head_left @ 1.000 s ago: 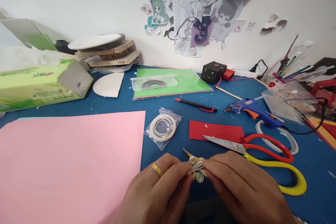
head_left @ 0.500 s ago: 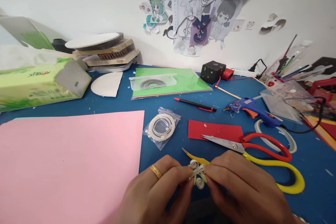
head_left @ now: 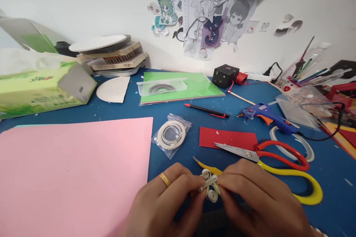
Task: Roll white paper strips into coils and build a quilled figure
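Observation:
Between my fingertips is a small piece of curled white paper strips (head_left: 213, 195), with a tight coil at its top and another at its bottom. My left hand (head_left: 169, 200), wearing a gold ring, pinches its left side. From the right, my right hand (head_left: 258, 196) pinches the other side with thumb and forefinger. A flat white strip crosses the middle of the piece. Just behind it lies a yellow-handled pointed tool (head_left: 207, 166), partly hidden by my right hand. Scissors (head_left: 250, 154) with red and yellow handles lie beyond my right hand, over a red paper strip (head_left: 228, 136).
Pink paper (head_left: 78, 170) covers the left of the blue table. A bag of coiled white strips (head_left: 171, 135) lies mid-table, with a pen (head_left: 207, 110) behind. A blue glue gun (head_left: 269, 116) with a black cord is at right. Tissue pack (head_left: 47, 85) stands back left.
Almost nothing differs. The curled paper piece has tilted very slightly and shifted a little in my fingertips; both hands keep their pinch.

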